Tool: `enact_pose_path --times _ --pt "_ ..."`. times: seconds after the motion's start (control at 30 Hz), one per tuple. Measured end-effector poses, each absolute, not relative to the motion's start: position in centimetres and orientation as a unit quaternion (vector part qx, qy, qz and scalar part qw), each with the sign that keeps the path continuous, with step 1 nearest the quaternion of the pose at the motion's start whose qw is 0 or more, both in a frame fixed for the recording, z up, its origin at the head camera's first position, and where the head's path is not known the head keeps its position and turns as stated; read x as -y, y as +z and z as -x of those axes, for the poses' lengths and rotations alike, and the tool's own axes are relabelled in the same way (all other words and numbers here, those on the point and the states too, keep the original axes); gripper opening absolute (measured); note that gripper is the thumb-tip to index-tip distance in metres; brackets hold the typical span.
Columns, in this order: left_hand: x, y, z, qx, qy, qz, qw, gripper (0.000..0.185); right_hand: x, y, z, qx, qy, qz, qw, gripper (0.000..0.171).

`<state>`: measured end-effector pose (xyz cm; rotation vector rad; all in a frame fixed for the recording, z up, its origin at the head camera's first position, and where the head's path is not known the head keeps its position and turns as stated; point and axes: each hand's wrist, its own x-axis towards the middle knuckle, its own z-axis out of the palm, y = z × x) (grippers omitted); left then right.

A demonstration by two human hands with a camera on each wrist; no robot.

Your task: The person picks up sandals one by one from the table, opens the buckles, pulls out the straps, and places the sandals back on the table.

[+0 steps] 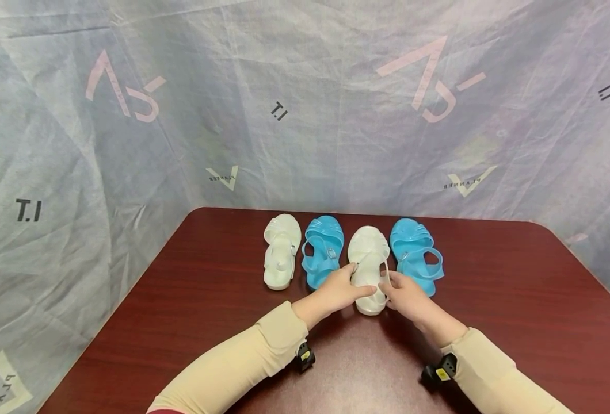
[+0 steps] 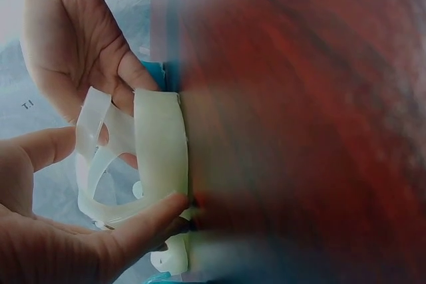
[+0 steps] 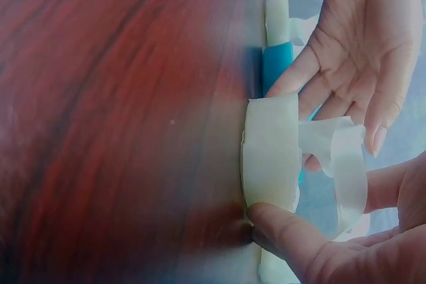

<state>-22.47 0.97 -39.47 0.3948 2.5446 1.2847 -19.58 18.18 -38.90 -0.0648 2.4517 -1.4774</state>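
Observation:
A white sandal [image 1: 369, 259] lies on the table between two blue ones, toe away from me, its heel strap [image 2: 85, 144] standing up. My left hand [image 1: 340, 287] is at its left side, thumb reaching over the heel area and the lower fingers extended along the sole. From the right side, my right hand [image 1: 408, 296] touches its edge and strap, with its lower fingertips right at the sole [image 3: 271, 154]. Both palms face inward, fingers fairly straight. Part of the left blue sandal [image 1: 324, 244] is hidden behind my left hand; my right hand overlaps the heel side of the other blue sandal [image 1: 410, 233].
Another white sandal [image 1: 282, 247] stands at the left end of the row. The dark red wooden table [image 1: 206, 276] has rounded back corners. A grey printed cloth [image 1: 315, 144] hangs behind it. Black wrist devices [image 1: 305, 356] sit below each sleeve cuff.

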Motion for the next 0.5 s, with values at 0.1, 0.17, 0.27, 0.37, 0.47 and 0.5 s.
enact_pose_path --times 0.1,0.17,0.27,0.37,0.47,0.5 --pt "-0.99 -39.43 22.31 -0.877 0.441 -0.137 0.133 0.078 -18.14 -38.92 19.44 -0.849 -0.51 0.019 0.14 0.051" --pt "-1.0 -39.39 22.21 -0.876 0.442 -0.138 0.132 0.078 -18.13 -38.93 19.35 -0.847 -0.512 0.016 0.14 0.05" --pt "-0.99 -39.34 22.08 -0.876 0.444 -0.137 0.13 0.078 -18.16 -38.98 19.27 -0.846 -0.515 0.015 0.138 0.05" --pt "-0.96 -39.3 21.97 -0.876 0.444 -0.136 0.13 0.078 -18.18 -39.02 19.2 -0.844 -0.518 0.012 0.137 0.049" --pt "-0.91 -39.28 21.92 -0.877 0.443 -0.138 0.128 0.078 -18.16 -39.06 19.22 -0.842 -0.522 0.012 0.138 0.049" --pt "-0.88 -39.28 21.93 -0.876 0.443 -0.139 0.127 0.078 -18.15 -39.05 19.24 -0.841 -0.523 0.014 0.138 0.049"
